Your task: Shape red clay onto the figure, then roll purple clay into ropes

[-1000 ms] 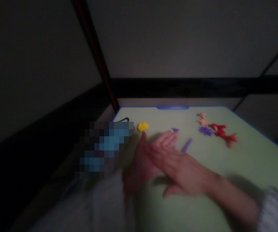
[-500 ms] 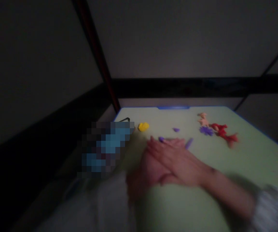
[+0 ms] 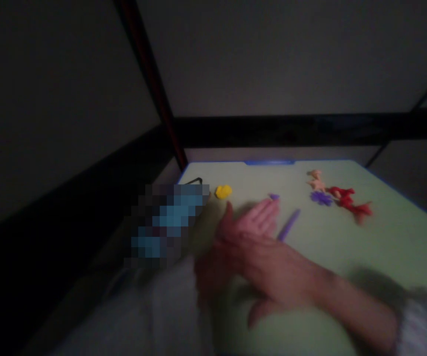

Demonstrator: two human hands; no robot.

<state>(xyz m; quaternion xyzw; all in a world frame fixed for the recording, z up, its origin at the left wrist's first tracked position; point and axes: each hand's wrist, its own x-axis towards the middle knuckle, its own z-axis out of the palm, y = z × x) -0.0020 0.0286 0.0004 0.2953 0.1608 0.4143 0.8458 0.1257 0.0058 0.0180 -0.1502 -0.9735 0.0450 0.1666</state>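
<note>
My left hand [image 3: 252, 225] lies palm up above the pale board [image 3: 376, 267], fingers stretched toward its far edge. Across its palm and wrist, my right hand [image 3: 273, 264] rests flat, palm down, with its thumb spread toward me. What lies between the two palms is hidden. Just beyond my left fingertips is a small purple piece [image 3: 274, 196], perhaps modelling clay. A purple stick-shaped piece [image 3: 289, 225] lies right of my fingers. Motion blurs both hands a little.
A yellow lump [image 3: 223, 192] lies at the far left. Toward the right are a peach figure [image 3: 316, 182], a purple spiky flower shape [image 3: 321, 198] and a red figure [image 3: 349, 201]. A blurred-out blue item [image 3: 176, 215] sits along the left edge.
My right hand has slid back toward my left wrist, uncovering the left fingers and more of the purple stick. A purple lump seen at the hands before is now out of sight.
</note>
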